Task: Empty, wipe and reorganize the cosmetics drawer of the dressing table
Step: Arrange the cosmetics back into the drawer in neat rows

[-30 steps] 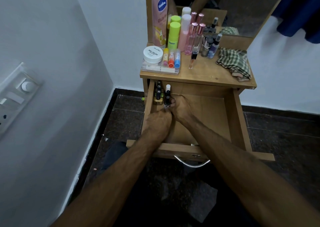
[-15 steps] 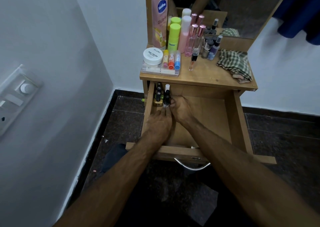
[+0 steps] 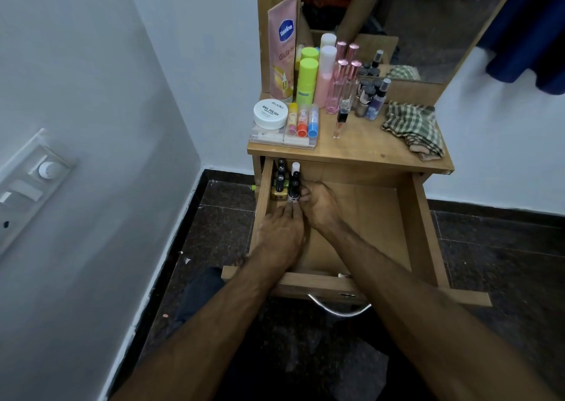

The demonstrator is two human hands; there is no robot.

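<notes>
The wooden drawer (image 3: 406, 217) of the dressing table is pulled out. Several nail polish bottles (image 3: 279, 183) stand in two short rows in its far left corner. The rest of its floor is bare wood. My left hand (image 3: 281, 232) lies flat inside the drawer, its straight fingers touching the base of the front black-capped bottle (image 3: 294, 191). My right hand (image 3: 319, 203) is beside it, with curled fingers holding that bottle's right side. The tabletop (image 3: 360, 147) holds a white nail polish remover jar (image 3: 270, 113), lip balms (image 3: 302, 119), tall bottles (image 3: 321, 76) and a checked cloth (image 3: 412, 128).
A mirror (image 3: 428, 24) rises behind the tabletop. Close on the left is a white wall with a switch panel (image 3: 33, 183). The drawer's metal handle (image 3: 339, 309) sits near my lap, and the floor below is dark stone.
My left hand's fingers have stretched forward from a curled pose to reach the front bottle. The right hand has stayed at the bottle.
</notes>
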